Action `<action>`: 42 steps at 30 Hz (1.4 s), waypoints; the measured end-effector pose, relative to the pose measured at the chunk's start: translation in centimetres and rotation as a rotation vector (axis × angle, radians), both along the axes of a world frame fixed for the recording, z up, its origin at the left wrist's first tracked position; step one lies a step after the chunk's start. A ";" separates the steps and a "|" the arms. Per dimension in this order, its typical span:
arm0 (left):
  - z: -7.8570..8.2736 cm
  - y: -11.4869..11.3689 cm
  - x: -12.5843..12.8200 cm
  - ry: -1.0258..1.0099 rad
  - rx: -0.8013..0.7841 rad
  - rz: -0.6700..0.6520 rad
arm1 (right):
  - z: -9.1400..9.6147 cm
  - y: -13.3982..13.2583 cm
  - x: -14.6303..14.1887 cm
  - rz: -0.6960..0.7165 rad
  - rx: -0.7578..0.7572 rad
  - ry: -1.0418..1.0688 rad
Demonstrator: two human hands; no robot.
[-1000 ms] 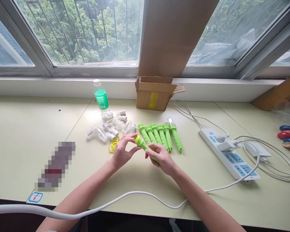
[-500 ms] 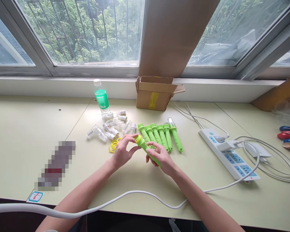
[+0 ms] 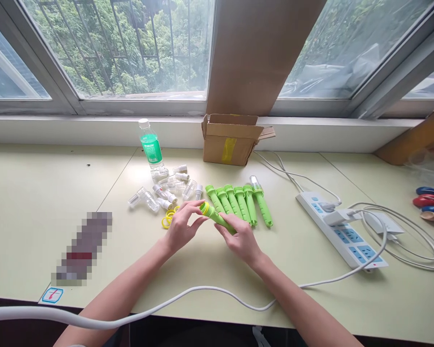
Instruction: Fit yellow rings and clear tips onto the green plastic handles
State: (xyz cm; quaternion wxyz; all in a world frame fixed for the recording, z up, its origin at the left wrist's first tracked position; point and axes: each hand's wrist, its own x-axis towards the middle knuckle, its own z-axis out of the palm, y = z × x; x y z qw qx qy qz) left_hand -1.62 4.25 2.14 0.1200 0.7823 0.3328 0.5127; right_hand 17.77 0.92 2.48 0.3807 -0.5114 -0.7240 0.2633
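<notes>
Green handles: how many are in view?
7: one handle in the left hand and right hand, five uncapped handles in a row on the table, and a clear-topped handle at their right. More may be hidden.

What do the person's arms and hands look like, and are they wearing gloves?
No gloves! The left hand and right hand are bare, and no sleeve covers the left forearm or right forearm. I see no watch. A white cable passes across the left forearm in the view.
</notes>
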 end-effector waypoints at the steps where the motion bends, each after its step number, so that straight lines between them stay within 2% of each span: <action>1: 0.1 0.0 0.0 0.014 -0.006 -0.012 | 0.0 0.0 0.0 0.001 -0.004 0.016; 7: 0.0 0.1 0.1 0.022 -0.050 -0.036 | 0.0 0.3 0.2 0.012 -0.143 0.113; 12: -0.3 0.1 0.1 0.022 -0.064 -0.056 | -0.2 0.3 0.6 -0.031 -0.275 0.218; 17: -0.3 0.1 0.1 0.003 -0.049 -0.033 | 0.0 0.3 0.7 0.017 -0.390 0.351; 21: 0.0 0.1 0.1 0.024 -0.067 -0.079 | 0.1 0.4 0.7 0.080 -0.506 0.463; 24: -0.1 0.1 0.0 0.031 -0.083 -0.105 | 0.1 0.5 0.7 0.113 -0.535 0.476; 35: -0.6 -0.2 0.2 0.038 0.043 -0.016 | 0.4 0.7 1.0 0.182 -0.594 0.457; 38: -0.6 -0.1 0.1 0.037 0.059 0.001 | 0.3 0.6 1.0 0.169 -0.555 0.377; 42: -0.7 0.0 -0.1 0.018 0.060 0.015 | 0.2 0.3 0.5 0.062 -0.187 0.129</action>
